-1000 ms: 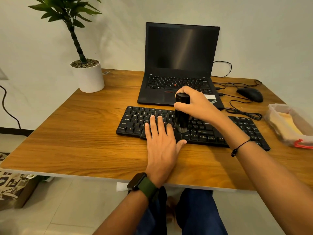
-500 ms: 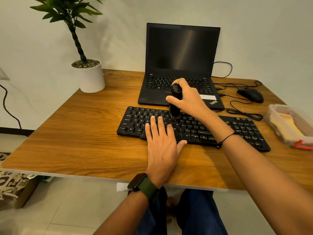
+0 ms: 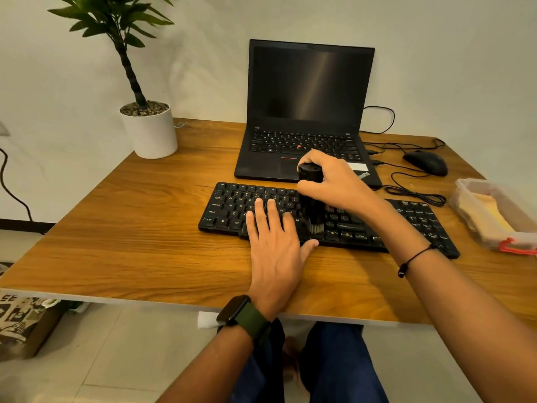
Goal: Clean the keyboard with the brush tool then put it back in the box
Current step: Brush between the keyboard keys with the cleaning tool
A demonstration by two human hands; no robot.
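A black keyboard [image 3: 229, 207] lies across the middle of the wooden desk [image 3: 139, 234]. My right hand [image 3: 334, 181] grips a black cylindrical brush tool [image 3: 311, 199] held upright, its pale bristles down on the keys near the keyboard's front rows. My left hand [image 3: 274, 245] lies flat with straight fingers on the keyboard's front left part, just left of the brush. A clear plastic box [image 3: 494, 210] with a red latch and yellow cloth inside sits at the desk's right edge.
An open black laptop [image 3: 308, 112] stands behind the keyboard. A black mouse [image 3: 425, 162] and loose cables [image 3: 415, 193] lie to the right of it. A potted plant [image 3: 148, 126] in a white pot stands at the back left corner.
My right hand has drawn the brush from the keyboard's back rows toward its front rows. My left hand has stayed in place on the keys.
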